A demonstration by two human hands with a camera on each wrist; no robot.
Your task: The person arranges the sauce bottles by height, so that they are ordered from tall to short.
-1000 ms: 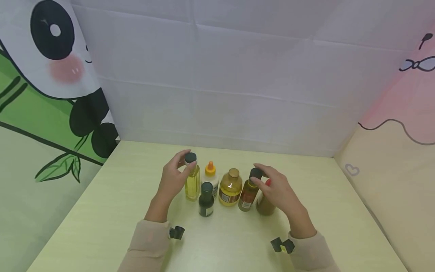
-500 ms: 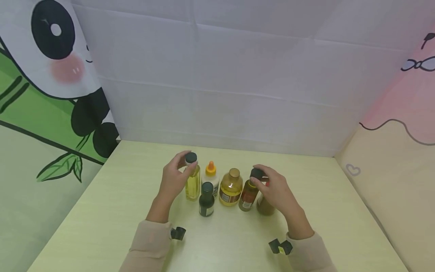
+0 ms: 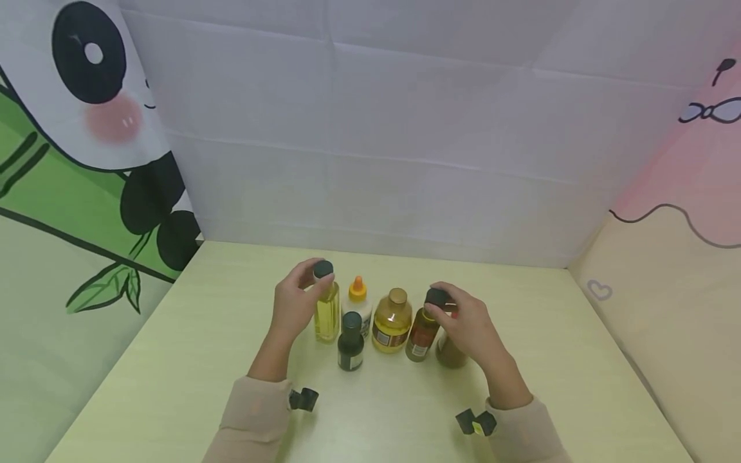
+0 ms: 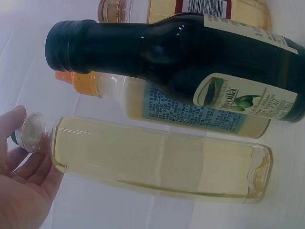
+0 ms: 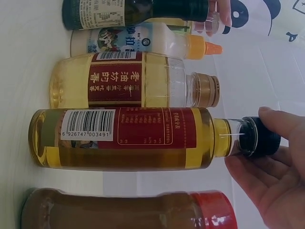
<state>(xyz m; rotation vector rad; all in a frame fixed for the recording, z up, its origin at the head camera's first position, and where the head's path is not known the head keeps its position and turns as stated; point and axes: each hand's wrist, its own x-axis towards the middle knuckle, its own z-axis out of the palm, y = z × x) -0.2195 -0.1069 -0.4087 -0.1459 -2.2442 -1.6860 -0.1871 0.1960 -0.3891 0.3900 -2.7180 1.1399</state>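
Observation:
At the left of a group of bottles, my left hand [image 3: 296,305] grips the dark cap of a clear, square-sided oil bottle [image 3: 327,315] filled with pale yellow liquid. In the left wrist view, that oil bottle [image 4: 152,160] shows the thumb and fingers about its neck and cap. My right hand [image 3: 470,321] pinches the black cap of a slim oil bottle with a red label [image 3: 423,331]. The right wrist view shows this red-labelled bottle [image 5: 157,133] with thumb and fingers around its cap. Both bottles look upright on the table.
Between the hands stand a dark green olive oil bottle [image 3: 350,350], a white squeeze bottle with an orange tip [image 3: 357,290] and a round gold-capped oil bottle [image 3: 392,325]. A brown, red-capped bottle [image 3: 450,352] is partly hidden behind the right hand. Fabric [image 3: 370,193] hangs behind the table [image 3: 382,418].
Both hands keep their hold on the same two caps. The right wrist has shifted slightly to the left; the bottles stand where they stood.

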